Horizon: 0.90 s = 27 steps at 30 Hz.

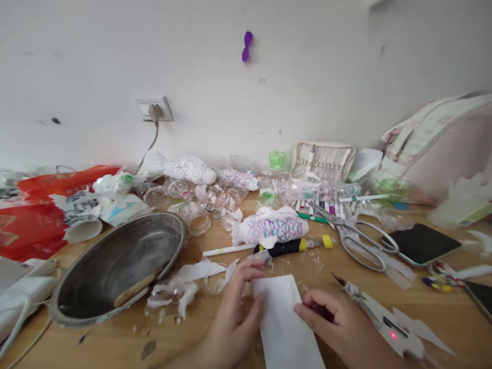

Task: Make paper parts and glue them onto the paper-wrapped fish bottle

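A folded strip of white paper [286, 318] is upright before me, close to the table's front. My left hand [240, 307] grips its left edge, with the thumb against the paper and the fingers behind its top corner. On the other side, my right hand [332, 318] pinches the right edge between thumb and forefinger. Just beyond the paper lie a black and yellow utility knife [279, 248] and a white fish shape [271, 226] with purple and green scale marks. A white hot glue gun [384, 323] with a lit red light lies right of my right hand.
A metal basin [119, 266] with a wooden-handled tool sits left. Large scissors [357, 230], a dark phone [421, 244] and scattered markers are on the right. Cut plastic bottles [180, 188] and two more fish shapes [190, 170] line the back. A backpack [449, 143] leans against the wall.
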### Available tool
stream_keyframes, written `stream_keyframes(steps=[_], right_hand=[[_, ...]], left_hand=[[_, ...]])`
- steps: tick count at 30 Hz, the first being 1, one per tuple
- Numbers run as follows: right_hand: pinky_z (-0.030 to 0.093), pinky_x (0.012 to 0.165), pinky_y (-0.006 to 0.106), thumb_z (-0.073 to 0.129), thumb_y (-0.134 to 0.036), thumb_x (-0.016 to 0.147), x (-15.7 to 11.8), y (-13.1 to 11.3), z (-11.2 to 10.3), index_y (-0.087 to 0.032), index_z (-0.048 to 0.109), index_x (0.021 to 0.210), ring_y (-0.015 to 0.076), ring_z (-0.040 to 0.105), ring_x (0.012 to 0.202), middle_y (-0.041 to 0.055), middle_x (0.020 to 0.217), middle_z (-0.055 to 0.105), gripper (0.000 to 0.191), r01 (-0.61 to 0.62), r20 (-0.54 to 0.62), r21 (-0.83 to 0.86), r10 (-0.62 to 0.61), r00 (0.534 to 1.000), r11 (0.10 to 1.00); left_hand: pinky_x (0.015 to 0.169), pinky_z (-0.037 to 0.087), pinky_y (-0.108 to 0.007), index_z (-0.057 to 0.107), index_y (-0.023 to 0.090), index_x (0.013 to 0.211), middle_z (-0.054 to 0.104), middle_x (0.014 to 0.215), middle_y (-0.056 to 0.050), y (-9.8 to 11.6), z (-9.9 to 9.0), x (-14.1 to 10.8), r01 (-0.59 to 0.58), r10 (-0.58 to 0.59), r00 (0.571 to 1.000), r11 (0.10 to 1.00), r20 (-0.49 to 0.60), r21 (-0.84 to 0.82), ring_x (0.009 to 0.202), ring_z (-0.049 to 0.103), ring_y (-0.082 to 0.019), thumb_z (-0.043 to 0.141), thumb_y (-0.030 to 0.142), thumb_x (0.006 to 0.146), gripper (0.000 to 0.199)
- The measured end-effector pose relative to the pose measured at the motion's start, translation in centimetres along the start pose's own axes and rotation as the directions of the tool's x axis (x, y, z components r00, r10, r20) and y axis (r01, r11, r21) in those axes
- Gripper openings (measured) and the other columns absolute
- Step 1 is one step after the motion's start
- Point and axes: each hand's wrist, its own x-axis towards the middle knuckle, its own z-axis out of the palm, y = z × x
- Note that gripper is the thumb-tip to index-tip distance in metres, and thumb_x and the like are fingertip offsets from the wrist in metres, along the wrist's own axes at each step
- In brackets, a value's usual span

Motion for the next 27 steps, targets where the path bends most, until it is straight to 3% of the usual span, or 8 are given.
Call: stream_keyframes(steps=[2, 4, 9, 13, 18, 22, 24, 27], right_hand=[[0.033, 0.054, 0.025, 0.046, -0.043, 0.083, -0.3, 0.0, 0.5, -0.020, 0.046, 0.061, 0.0144, 0.048, 0.058, -0.0019, 0.059, 0.050, 0.032, 0.013, -0.028, -0.009, -0.013, 1.000, 1.000], [0.033, 0.053, 0.024, 0.049, -0.041, 0.083, -0.7, 0.0, 1.0, -0.020, 0.047, 0.062, 0.0139, 0.049, 0.057, -0.0018, 0.059, 0.052, 0.030, 0.060, -0.037, -0.027, -0.061, 0.997, 0.998], [0.033, 0.053, 0.024, 0.060, -0.031, 0.075, -1.1, 0.1, 2.2, -0.019, 0.052, 0.064, 0.0147, 0.054, 0.060, -0.0003, 0.065, 0.059, 0.017, 0.082, 0.062, 0.004, -0.082, 0.995, 0.997], [0.029, 0.049, 0.022, 0.071, -0.034, 0.066, -1.1, 0.4, 2.7, -0.019, 0.048, 0.058, 0.0120, 0.046, 0.054, -0.0034, 0.057, 0.051, 0.029, 0.019, 0.092, 0.161, -0.034, 0.995, 0.987], [0.040, 0.056, 0.024, 0.055, -0.047, 0.080, -1.5, -0.1, 0.8, -0.021, 0.054, 0.068, 0.0154, 0.051, 0.063, -0.0010, 0.065, 0.054, 0.029, -0.034, -0.038, 0.289, 0.047, 0.998, 0.957], [0.043, 0.058, 0.024, 0.043, -0.060, 0.085, -1.6, -0.3, -1.5, -0.023, 0.053, 0.072, 0.0173, 0.054, 0.068, -0.0003, 0.069, 0.055, 0.040, -0.100, -0.219, 0.338, 0.182, 0.959, 0.936], [0.041, 0.052, 0.024, 0.043, -0.061, 0.085, -1.2, 0.2, -2.4, -0.022, 0.049, 0.068, 0.0161, 0.052, 0.061, -0.0015, 0.063, 0.050, 0.042, -0.112, -0.277, 0.265, 0.187, 0.942, 0.958], [0.039, 0.046, 0.023, 0.051, -0.053, 0.084, -0.3, 1.2, -3.5, -0.022, 0.049, 0.069, 0.0133, 0.046, 0.052, -0.0034, 0.059, 0.044, 0.035, 0.011, -0.477, -0.049, -0.033, 0.878, 0.999]], left_hand=[[0.094, 0.033, -0.035, 0.057, 0.027, 0.097, 0.054, 0.113, -0.005, 0.4, -0.4, -0.5, -0.175, 0.169, 0.984, 0.973, 0.051, 0.150, 0.110, 0.047, -0.022, 0.052, 0.016, 0.085, 0.017], [0.083, 0.038, -0.031, 0.059, 0.024, 0.090, 0.059, 0.093, -0.004, 0.5, -0.3, -0.9, -0.180, 0.147, 0.961, 0.976, 0.234, 0.124, 0.090, 0.054, -0.019, 0.053, 0.020, 0.086, 0.008], [0.069, 0.040, -0.026, 0.059, 0.019, 0.085, 0.057, 0.080, -0.002, -0.6, 0.9, -2.1, 0.270, -0.151, 0.894, 0.933, 0.421, -0.238, 0.076, 0.053, -0.016, 0.063, 0.048, 0.078, 0.030], [0.076, 0.041, -0.026, 0.066, 0.020, 0.090, 0.063, 0.082, -0.001, -0.7, 1.2, -2.5, 0.583, -0.408, 0.799, 0.704, 0.440, -0.406, 0.081, 0.057, -0.015, 0.067, 0.040, 0.079, 0.023], [0.084, 0.044, -0.031, 0.072, 0.022, 0.091, 0.072, 0.085, -0.003, -0.3, 0.6, -1.5, 0.599, -0.495, 0.796, 0.562, 0.348, -0.570, 0.087, 0.063, -0.020, 0.075, 0.038, 0.070, 0.026], [0.067, 0.047, -0.024, 0.072, 0.019, 0.084, 0.072, 0.072, -0.001, -0.4, -0.2, -0.7, 0.626, -0.683, 0.704, 0.469, 0.194, -0.623, 0.066, 0.064, -0.016, 0.082, 0.033, 0.059, 0.030], [0.058, 0.046, -0.022, 0.072, 0.017, 0.081, 0.072, 0.068, -0.002, -0.4, -0.5, -0.3, 0.641, -0.702, 0.684, 0.450, 0.197, -0.621, 0.058, 0.062, -0.014, 0.083, 0.032, 0.057, 0.031], [0.062, 0.048, -0.023, 0.072, 0.015, 0.082, 0.071, 0.067, -0.004, -0.3, -0.5, 0.2, 0.672, -0.697, 0.672, 0.435, 0.248, -0.599, 0.059, 0.063, -0.015, 0.081, 0.034, 0.061, 0.030]])
